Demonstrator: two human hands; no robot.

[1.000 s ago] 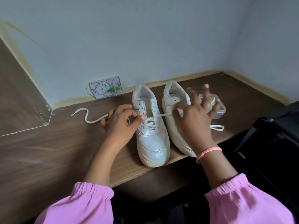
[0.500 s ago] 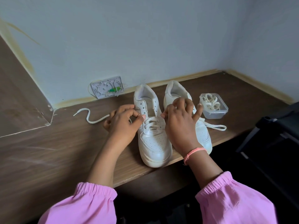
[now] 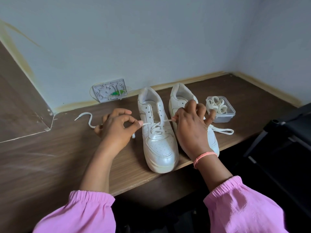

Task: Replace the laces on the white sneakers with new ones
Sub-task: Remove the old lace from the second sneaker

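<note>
Lace (image 3: 156, 127): soft, light, limp (grip near tips).
Left hand (image 3: 116, 130): pinches one end.
Right hand (image 3: 191, 126): pinches the other.

Wooden desk (image 3: 42, 165), pale-blue corner walls (image 3: 151, 39)

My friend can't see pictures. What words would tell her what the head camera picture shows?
A person's left hand and right hand each pinch an end of a white lace threaded through the lower eyelets of a white sneaker on a wooden desk. A second sneaker and a clear plastic box of laces sit to the right.
</note>
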